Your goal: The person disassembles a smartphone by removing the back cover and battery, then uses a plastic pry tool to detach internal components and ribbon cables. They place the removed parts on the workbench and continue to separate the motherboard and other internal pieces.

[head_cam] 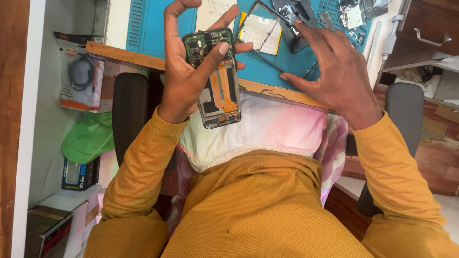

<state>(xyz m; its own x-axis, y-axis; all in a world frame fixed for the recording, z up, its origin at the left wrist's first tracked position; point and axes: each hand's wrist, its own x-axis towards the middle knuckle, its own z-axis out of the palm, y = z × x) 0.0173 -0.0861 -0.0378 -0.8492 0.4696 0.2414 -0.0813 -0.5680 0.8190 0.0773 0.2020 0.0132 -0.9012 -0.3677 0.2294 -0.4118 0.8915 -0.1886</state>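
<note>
While left hand (184, 71) grips opened phone (217, 79), right hand (334, 67) touches mat (267, 71).

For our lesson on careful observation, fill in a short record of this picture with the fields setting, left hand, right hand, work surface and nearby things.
setting: a person in a mustard-yellow top, seated at a bench, seen from above
left hand: left hand holds an opened phone, circuit board and orange flex cables exposed, thumb on the board
right hand: right hand rests on the blue mat, fingertips at a thin black frame
work surface: blue mat with small phone parts at the far edge
nearby things: green cloth, plastic packet
</note>
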